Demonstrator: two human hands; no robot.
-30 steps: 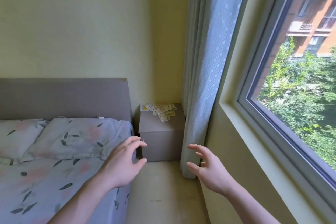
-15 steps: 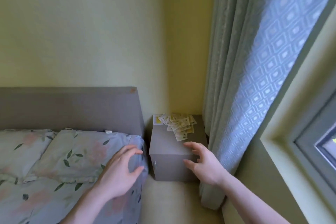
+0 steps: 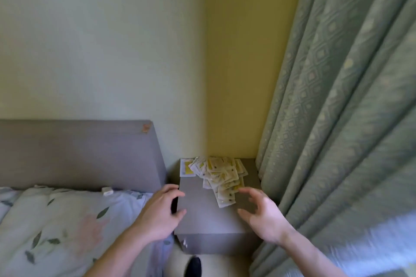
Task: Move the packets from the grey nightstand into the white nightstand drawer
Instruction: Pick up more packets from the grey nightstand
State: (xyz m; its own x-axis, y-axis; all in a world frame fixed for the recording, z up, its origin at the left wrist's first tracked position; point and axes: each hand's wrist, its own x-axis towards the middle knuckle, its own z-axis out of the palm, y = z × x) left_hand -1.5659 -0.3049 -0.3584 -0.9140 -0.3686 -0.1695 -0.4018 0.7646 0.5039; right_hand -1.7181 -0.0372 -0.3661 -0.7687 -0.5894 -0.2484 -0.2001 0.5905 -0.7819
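Both hands reach empty over the grey nightstand (image 3: pixel 209 222), left hand (image 3: pixel 161 213) loosely curled at its edge, right hand (image 3: pixel 262 211) spread wide beside the curtain (image 3: pixel 337 119). Packets (image 3: pixel 221 177) lie heaped toward the back; a hasty sweep could scatter them behind it.

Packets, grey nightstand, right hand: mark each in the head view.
packets (image 3: pixel 219 177): head view, middle of the pile.
grey nightstand (image 3: pixel 202 216): head view, bare top near the front.
right hand (image 3: pixel 263 216): head view, back of the hand above the nightstand's right edge.
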